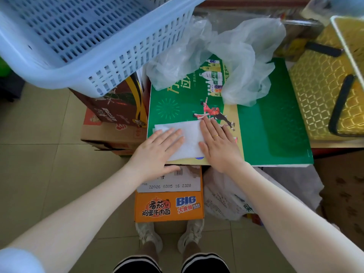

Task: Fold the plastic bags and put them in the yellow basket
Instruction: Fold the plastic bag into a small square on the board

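Yellow lattice of the yellow basket (315, 91) shows only in part at the right edge of the head view, its far side cut off by the frame and partly covered by dark handles and a pale rim in the corner. At top left a blue basket (78, 36) also runs out of frame and rests tilted over a brown carton (116, 107), hiding most of it. Between them lies a green printed board (275, 125) that serves as the work surface; whatever carries it is hidden underneath. Crumpled clear plastic bags (236, 62) sit in a loose heap on the board's far part, and how many there are cannot be made out. On the near edge lies a folded white plastic bag (189, 138), flattened into a rectangle. The left hand (159, 148) presses flat on its left end with fingers straight, and the right hand (218, 142), wearing a ring, presses flat on its right end, so only the bag's middle strip and far left corner show. Below the board an orange noodle box (169, 207) stands on the tiled floor (39, 154), its label half covered by the left wrist.
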`<action>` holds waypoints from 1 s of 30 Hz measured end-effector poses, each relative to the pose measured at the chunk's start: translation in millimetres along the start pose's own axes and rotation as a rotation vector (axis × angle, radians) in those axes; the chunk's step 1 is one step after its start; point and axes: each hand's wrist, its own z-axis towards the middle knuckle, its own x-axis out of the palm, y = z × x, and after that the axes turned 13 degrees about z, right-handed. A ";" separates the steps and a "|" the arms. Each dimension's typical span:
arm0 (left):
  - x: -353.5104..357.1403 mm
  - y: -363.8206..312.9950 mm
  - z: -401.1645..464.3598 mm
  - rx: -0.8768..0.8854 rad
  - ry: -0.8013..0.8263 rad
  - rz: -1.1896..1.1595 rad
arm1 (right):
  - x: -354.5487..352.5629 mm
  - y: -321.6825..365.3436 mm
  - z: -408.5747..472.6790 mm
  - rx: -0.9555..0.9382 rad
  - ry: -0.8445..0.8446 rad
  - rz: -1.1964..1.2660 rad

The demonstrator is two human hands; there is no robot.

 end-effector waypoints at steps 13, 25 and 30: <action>2.9 16.4 -24.2 0.092 -0.288 -0.035 | 3.1 32.3 -19.5 -0.098 -0.101 0.125; -14.6 0.6 -37.6 0.171 -0.530 -0.370 | 13.8 29.3 -52.3 -0.287 -0.296 0.078; -85.7 -13.8 -6.0 0.047 -0.699 -0.592 | -18.8 35.7 -89.3 -0.146 -0.486 0.609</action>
